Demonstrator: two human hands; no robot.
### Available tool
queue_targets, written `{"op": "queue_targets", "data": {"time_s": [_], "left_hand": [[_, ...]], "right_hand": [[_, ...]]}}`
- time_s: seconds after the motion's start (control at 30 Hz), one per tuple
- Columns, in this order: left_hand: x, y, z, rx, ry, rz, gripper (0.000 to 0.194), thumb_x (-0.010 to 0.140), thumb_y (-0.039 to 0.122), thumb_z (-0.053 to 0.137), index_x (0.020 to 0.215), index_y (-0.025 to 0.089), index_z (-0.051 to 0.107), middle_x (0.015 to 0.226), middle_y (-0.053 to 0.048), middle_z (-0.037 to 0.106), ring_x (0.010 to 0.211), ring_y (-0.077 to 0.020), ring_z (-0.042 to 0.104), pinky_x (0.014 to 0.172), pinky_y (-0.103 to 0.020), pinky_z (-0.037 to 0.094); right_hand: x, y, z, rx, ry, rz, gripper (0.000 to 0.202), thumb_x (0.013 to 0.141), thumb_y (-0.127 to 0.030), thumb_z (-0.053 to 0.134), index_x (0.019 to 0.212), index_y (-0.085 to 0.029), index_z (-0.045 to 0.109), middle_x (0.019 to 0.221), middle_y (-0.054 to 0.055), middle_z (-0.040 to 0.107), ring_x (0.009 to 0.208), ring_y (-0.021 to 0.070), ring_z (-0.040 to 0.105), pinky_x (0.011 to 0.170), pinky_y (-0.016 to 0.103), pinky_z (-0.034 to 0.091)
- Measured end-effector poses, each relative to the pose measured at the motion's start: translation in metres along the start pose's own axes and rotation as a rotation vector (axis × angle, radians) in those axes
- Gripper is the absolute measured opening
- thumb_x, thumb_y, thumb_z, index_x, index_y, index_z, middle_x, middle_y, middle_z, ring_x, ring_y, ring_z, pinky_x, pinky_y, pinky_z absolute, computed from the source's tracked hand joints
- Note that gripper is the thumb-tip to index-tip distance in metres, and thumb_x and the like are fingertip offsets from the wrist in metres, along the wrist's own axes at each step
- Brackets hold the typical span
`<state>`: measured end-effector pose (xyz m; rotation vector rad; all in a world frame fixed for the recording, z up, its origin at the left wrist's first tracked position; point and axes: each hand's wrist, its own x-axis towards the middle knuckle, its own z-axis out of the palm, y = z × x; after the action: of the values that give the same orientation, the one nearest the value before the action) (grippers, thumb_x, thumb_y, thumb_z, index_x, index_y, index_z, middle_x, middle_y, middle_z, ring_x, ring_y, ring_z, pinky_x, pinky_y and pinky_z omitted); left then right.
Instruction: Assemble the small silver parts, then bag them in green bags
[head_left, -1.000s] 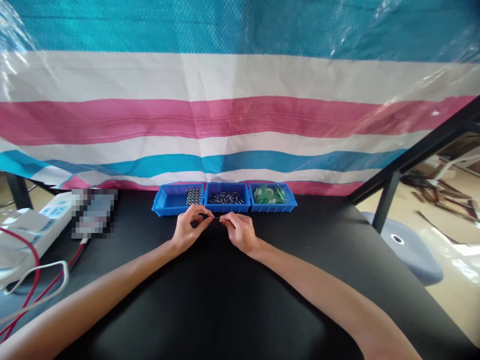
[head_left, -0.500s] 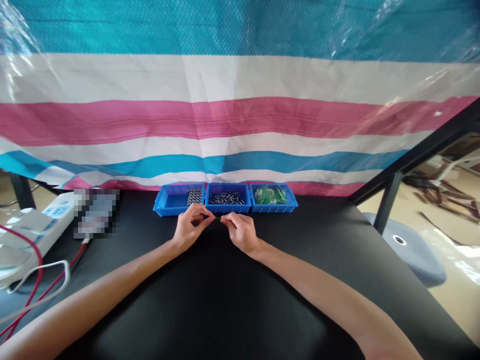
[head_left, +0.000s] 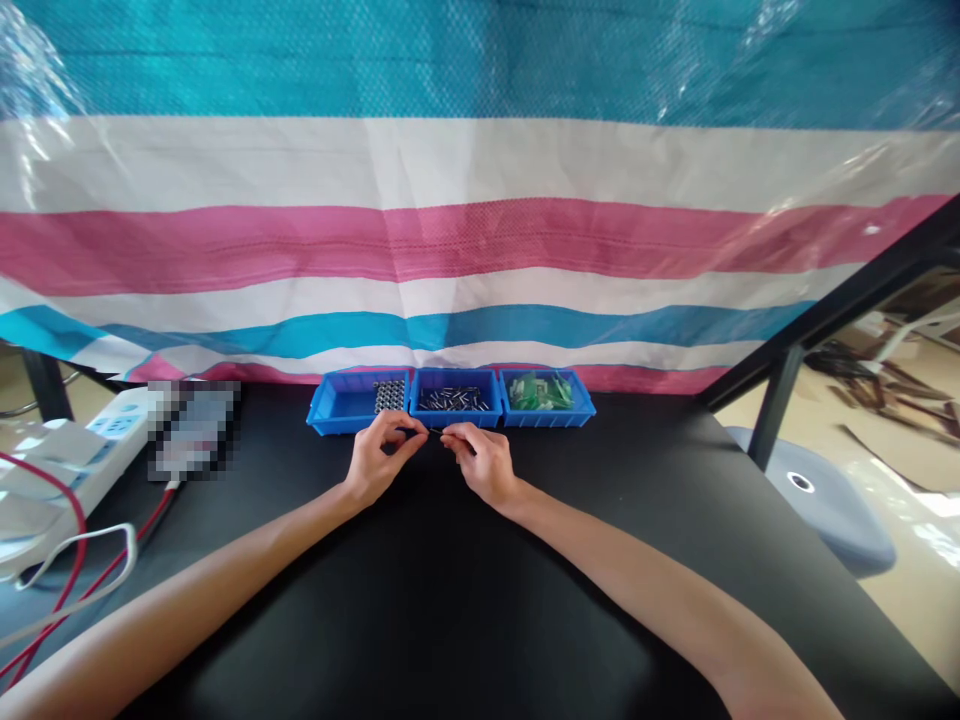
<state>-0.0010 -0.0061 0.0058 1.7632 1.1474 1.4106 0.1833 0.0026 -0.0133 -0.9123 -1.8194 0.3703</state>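
Note:
Above the black table, just in front of the blue bins, my left hand [head_left: 375,462] pinches thumb and forefinger together around one end of a thin metal screw [head_left: 435,431]. The fingertips of my right hand [head_left: 486,465] close on its other end. The screw is small, and most of it hides behind my fingers; whether a nut sits on it, I cannot tell. Closest to my left hand is the left blue bin [head_left: 339,402], with metal nuts [head_left: 388,396] grouped at its right side. Loose screws [head_left: 455,399] fill the middle bin [head_left: 480,419].
Green-and-clear plastic packets [head_left: 538,390] lie in the right blue bin [head_left: 553,418]. A white power strip [head_left: 97,440] with plugs and red and white cables stands at left, beside a blurred-out device [head_left: 195,430]. Behind the bins hangs a striped tarp [head_left: 480,240]. A grey stool [head_left: 825,510] is at right.
Both hands stay almost in place. The screw between my fingertips is tilted slightly differently, and my right fingers have shifted a little.

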Motion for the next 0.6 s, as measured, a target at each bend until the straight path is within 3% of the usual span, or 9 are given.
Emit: {"op": "queue_targets", "data": {"time_s": [0.17, 0.33, 0.6], "left_hand": [[-0.0008, 0.0016, -0.0023, 0.021, -0.008, 0.014, 0.019, 0.08, 0.025, 0.068, 0.091, 0.018, 0.055, 0.085, -0.001, 0.062, 0.051, -0.006, 0.053, 0.053, -0.021, 0.046], [-0.0006, 0.0003, -0.0026, 0.036, -0.005, 0.027, 0.015, 0.081, 0.024, 0.066, 0.09, 0.018, 0.056, 0.085, -0.001, 0.061, 0.055, -0.0065, 0.054, 0.055, -0.02, 0.047], [-0.0005, -0.0032, -0.0011, 0.063, 0.032, 0.067, 0.016, 0.08, 0.023, 0.069, 0.091, 0.017, 0.059, 0.084, -0.001, 0.065, 0.056, -0.0063, 0.058, 0.056, -0.019, 0.049]], "right_hand": [[-0.0001, 0.0015, 0.0024, 0.016, -0.025, 0.036, 0.017, 0.094, -0.031, 0.056, 0.102, -0.02, 0.067, 0.078, 0.002, 0.073, 0.063, 0.014, 0.069, 0.062, 0.022, 0.054], [0.0005, 0.0027, 0.0026, -0.003, -0.029, 0.008, 0.015, 0.094, -0.028, 0.055, 0.098, -0.019, 0.067, 0.08, 0.003, 0.072, 0.064, 0.0138, 0.068, 0.064, 0.022, 0.053], [0.0053, -0.0052, -0.0057, -0.014, -0.142, 0.058, 0.016, 0.097, -0.026, 0.044, 0.095, -0.018, 0.058, 0.075, 0.002, 0.066, 0.065, 0.0135, 0.064, 0.063, 0.022, 0.048]]}}
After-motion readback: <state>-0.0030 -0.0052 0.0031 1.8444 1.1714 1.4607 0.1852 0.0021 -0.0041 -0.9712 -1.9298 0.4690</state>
